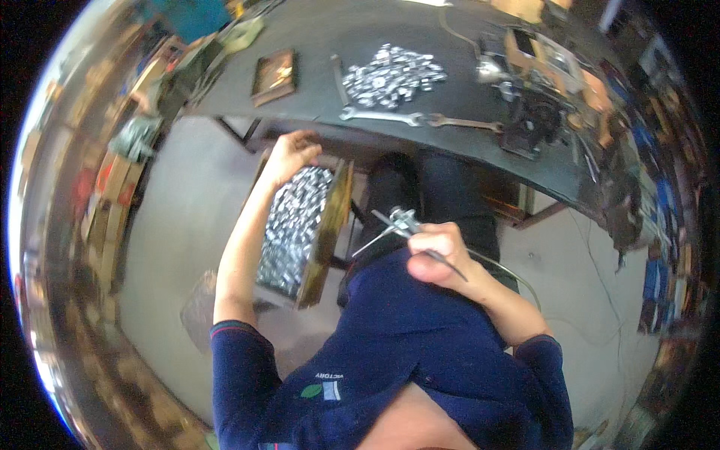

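Observation:
My left hand (pixel 292 156) hovers over the far end of a long open box (pixel 334 225) heaped with small shiny metal parts (pixel 294 225). Its fingers are loosely curled and apart, and I see nothing in them. In front of my lap, my right hand (pixel 436 253) is closed around an air blow gun (pixel 405 222). A thin nozzle points from it to the lower left, and a pale hose (pixel 529 289) trails behind the hand. A loose pile of similar metal parts (pixel 394 75) lies on the dark table (pixel 330 22).
Two wrenches, one silver (pixel 382 116) and one duller (pixel 466 123), lie along the table's near edge. A small rusty tray (pixel 274 77) sits left of the pile. A dark clamp-like fixture (pixel 531 126) stands at the right. Shelves line both sides. A cable (pixel 600 277) runs across the floor.

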A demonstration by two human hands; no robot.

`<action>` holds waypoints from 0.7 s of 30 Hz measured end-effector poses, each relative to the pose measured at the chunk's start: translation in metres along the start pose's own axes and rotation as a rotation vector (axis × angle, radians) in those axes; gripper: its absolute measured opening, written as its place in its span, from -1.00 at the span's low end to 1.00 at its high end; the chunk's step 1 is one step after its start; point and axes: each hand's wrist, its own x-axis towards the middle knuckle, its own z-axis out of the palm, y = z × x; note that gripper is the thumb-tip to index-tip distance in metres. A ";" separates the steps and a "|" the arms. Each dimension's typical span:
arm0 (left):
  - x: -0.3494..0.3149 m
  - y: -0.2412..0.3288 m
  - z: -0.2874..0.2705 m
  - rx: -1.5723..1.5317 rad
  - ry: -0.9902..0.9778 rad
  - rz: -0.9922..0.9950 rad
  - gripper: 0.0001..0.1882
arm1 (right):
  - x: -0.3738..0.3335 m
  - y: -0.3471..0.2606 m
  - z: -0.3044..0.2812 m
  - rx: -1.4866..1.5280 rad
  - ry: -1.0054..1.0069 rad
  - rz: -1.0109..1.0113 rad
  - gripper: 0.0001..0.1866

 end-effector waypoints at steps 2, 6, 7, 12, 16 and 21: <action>-0.044 -0.029 -0.023 0.389 -0.058 0.007 -0.53 | -0.002 0.003 0.001 0.012 -0.036 0.013 -0.63; -0.129 -0.062 -0.057 0.748 -0.164 -0.257 -0.55 | 0.004 -0.004 0.005 -0.047 -0.074 0.068 -0.78; -0.147 -0.071 -0.062 0.736 -0.153 -0.300 -0.55 | 0.007 -0.006 0.009 -0.047 -0.077 0.076 -0.80; -0.181 -0.104 -0.059 0.732 -0.103 -0.391 -0.59 | 0.020 -0.009 0.019 -0.015 -0.154 0.086 -0.82; -0.179 -0.139 -0.036 0.748 0.079 -0.353 -0.59 | 0.025 -0.009 0.025 -0.007 -0.210 0.076 -0.81; -0.157 -0.140 0.000 1.038 0.213 -0.314 -0.67 | 0.027 -0.011 0.026 -0.011 -0.258 0.086 -0.80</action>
